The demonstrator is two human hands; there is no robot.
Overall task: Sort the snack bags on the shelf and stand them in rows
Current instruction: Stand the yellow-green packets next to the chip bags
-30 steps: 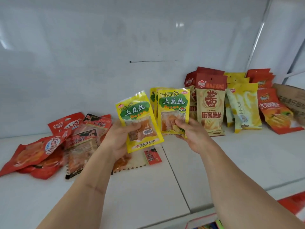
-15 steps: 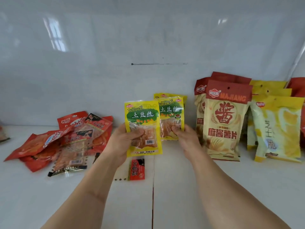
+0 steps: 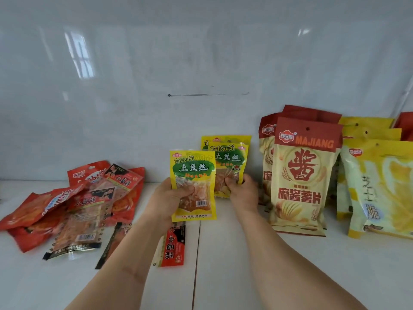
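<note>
- The left hand (image 3: pixel 166 198) is gripping 1 yellow TuDouSi bag (image 3: pixel 193 186) upright above the white shelf (image 3: pixel 234 265), thumb across its clear window.
- The right hand (image 3: pixel 242 191) is pinching the lower part of a second TuDouSi bag (image 3: pixel 230 159), which is standing in front of a third by the back wall.
- Right of these, MAJIANG bags (image 3: pixel 306 175) and pale yellow bags (image 3: pixel 377 186) are standing in rows.
- At left, red bags (image 3: pixel 73 209) are lying in a loose heap.
</note>
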